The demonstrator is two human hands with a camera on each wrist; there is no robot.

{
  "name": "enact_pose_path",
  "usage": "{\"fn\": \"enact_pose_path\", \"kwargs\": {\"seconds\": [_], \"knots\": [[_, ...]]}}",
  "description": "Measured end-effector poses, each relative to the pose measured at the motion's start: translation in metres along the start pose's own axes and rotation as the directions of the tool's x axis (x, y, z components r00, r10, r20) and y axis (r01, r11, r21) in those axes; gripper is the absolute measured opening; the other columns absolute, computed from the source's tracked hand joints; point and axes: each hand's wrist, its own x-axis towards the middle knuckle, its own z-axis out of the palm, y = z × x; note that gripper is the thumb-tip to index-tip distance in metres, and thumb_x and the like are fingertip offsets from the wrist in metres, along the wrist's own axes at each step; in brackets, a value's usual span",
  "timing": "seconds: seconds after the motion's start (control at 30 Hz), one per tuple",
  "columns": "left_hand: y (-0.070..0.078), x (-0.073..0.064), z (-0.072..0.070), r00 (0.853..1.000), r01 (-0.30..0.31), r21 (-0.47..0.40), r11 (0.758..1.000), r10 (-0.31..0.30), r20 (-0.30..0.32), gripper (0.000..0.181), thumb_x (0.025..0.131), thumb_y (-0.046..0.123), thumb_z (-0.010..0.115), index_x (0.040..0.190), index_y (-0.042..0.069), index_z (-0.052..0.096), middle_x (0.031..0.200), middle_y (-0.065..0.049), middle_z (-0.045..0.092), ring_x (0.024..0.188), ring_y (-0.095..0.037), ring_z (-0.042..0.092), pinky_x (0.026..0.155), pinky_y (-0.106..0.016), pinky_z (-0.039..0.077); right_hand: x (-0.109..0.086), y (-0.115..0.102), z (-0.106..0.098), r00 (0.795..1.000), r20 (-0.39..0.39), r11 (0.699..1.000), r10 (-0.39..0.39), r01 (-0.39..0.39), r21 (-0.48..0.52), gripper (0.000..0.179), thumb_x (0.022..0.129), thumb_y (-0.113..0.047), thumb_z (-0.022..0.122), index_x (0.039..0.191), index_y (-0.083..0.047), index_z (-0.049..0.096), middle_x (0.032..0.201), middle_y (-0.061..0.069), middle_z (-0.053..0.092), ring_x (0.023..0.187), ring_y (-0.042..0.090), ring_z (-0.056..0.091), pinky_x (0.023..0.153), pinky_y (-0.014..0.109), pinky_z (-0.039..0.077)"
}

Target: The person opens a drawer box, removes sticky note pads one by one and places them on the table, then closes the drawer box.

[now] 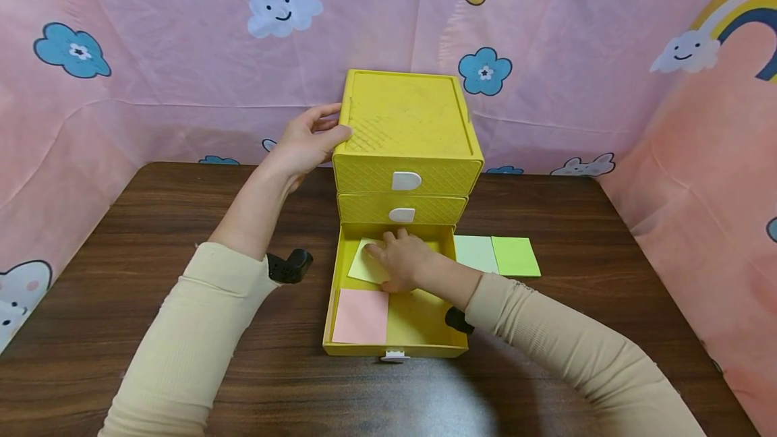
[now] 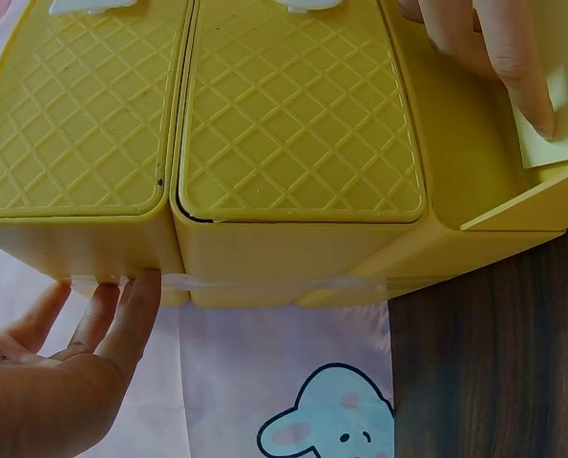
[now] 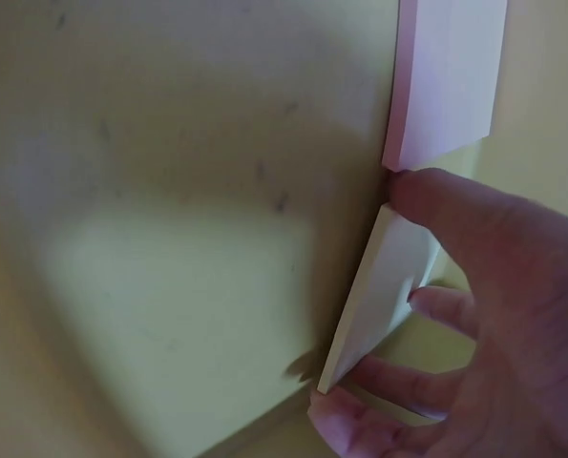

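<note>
A yellow drawer cabinet (image 1: 403, 117) stands on the table with its bottom drawer (image 1: 425, 339) pulled out. My left hand (image 1: 306, 143) rests against the cabinet's upper left side, thumb on the top edge; its fingertips press the side wall in the left wrist view. Inside the drawer, my right hand (image 1: 408, 261) spans a pale yellow sticky note pad (image 1: 362, 265). Thumb and fingers sit at opposite ends of this pad (image 3: 379, 296) in the right wrist view, one finger on its face. A pink sticky note pad (image 1: 361, 317) lies in the drawer's front left corner.
Right of the drawer, a mint sticky note pad (image 1: 476, 253) and a lime green one (image 1: 516, 257) lie side by side on the dark wooden table (image 1: 583, 329). Two closed drawers with white handles are above the open one. A pink patterned cloth (image 1: 182, 32) hangs behind.
</note>
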Motion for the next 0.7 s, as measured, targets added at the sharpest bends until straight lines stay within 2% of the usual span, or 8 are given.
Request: {"fn": "enact_pose_path", "kwargs": {"seconds": [0.3, 0.7], "knots": [[0.0, -0.001, 0.0, 1.0, 0.005, 0.011, 1.0, -0.005, -0.001, 0.057, 0.091, 0.022, 0.055, 0.144, 0.021, 0.032, 0.143, -0.005, 0.035, 0.117, -0.021, 0.05, 0.093, -0.035, 0.047, -0.003, 0.002, -0.004, 1.0, -0.021, 1.0, -0.019, 0.019, -0.019, 0.067, 0.079, -0.05, 0.063, 0.135, -0.021, 0.039, 0.124, 0.014, 0.048, 0.109, 0.033, 0.048, 0.086, 0.038, 0.049], [0.001, -0.002, 0.0, 1.0, 0.004, 0.016, 1.0, -0.004, 0.0, 0.057, 0.092, 0.022, 0.054, 0.144, 0.021, 0.032, 0.142, -0.006, 0.035, 0.118, -0.022, 0.049, 0.092, -0.036, 0.047, -0.011, 0.002, -0.009, 0.997, -0.053, 0.998, -0.062, 0.062, -0.01, 0.073, 0.077, -0.056, 0.064, 0.136, -0.02, 0.039, 0.122, 0.012, 0.046, 0.108, 0.031, 0.046, 0.081, 0.036, 0.051]]}}
